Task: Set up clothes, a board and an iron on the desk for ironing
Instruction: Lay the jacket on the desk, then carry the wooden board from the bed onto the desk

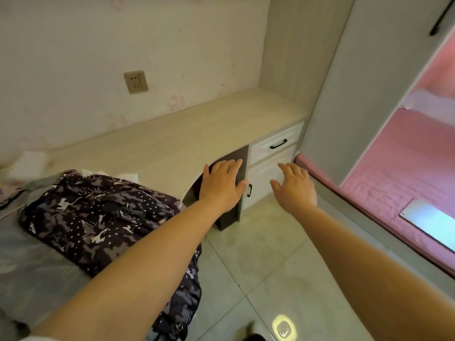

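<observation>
Both arms reach toward centre frame. The left hand (pixel 222 184) and right hand (pixel 294 185) are empty, fingers spread, before the white desk cabinet door (pixel 264 185). Dark patterned clothes (pixel 98 217) lie lower left, just beside the pale desk (pixel 172 141). No board or iron visible; probably check the cabinet, pulling its black handle (pixel 250 190).

No text, label, brand or number can be read anywhere here.
</observation>
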